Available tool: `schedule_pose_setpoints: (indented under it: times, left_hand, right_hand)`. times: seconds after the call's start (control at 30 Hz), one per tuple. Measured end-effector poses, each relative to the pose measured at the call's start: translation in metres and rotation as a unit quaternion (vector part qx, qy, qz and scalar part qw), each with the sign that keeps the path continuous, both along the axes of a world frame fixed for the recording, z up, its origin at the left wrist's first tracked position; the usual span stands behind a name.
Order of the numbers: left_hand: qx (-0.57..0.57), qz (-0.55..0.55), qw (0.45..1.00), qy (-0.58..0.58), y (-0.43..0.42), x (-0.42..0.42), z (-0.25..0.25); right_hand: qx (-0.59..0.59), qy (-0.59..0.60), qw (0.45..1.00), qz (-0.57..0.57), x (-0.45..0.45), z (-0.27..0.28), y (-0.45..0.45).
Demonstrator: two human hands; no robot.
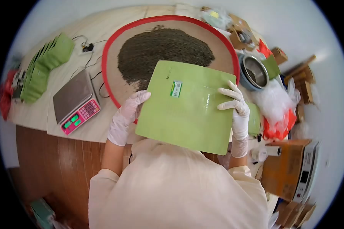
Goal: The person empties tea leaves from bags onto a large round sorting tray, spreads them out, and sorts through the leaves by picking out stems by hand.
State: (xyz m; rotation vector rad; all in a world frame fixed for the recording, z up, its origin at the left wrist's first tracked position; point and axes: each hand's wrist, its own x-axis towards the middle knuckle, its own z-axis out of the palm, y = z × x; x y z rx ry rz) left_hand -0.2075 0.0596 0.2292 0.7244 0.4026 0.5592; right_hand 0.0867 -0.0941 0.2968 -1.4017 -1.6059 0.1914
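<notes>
A flat green pouch (183, 122) with a small green-and-white label is held up in front of my body, over the near edge of a round red-rimmed cloth mat (111, 76). My left hand (128, 112), in a white glove, grips the pouch's left edge, thumb on the face toward me. My right hand (237, 112), gloved too, holds the right edge with its fingers spread over that face. Behind the pouch, a dark heap of loose leaf-like bits (164, 47) lies on the mat; the pouch hides part of both.
A scale with a pink keypad (74, 101) stands left of the mat. Beyond it is a row of green pouches (46, 68). At right are a metal bowl (255, 71), clear plastic bags (273, 95), a green pouch (253, 118) and a cardboard box (283, 168).
</notes>
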Motion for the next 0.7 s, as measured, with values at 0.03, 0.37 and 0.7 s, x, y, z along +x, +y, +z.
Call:
schedule_pose_setpoints:
  times: [0.03,0.37,0.7]
  left_hand:
    - [0.068,0.004,0.995,0.072,0.004,-0.005,-0.006]
    - [0.074,0.403,0.905,0.113,-0.043,-0.097,0.011]
    - [0.349,0.517,0.598,0.504,-0.096,-0.105,0.007]
  right_hand:
    - [0.002,0.035,0.999,-0.003,-0.001,-0.002,-0.001]
    - [-0.044,0.1,0.99,0.085,-0.126,0.009,0.052]
    - [0.096,-0.222,0.948,0.207,-0.265,0.012,0.071]
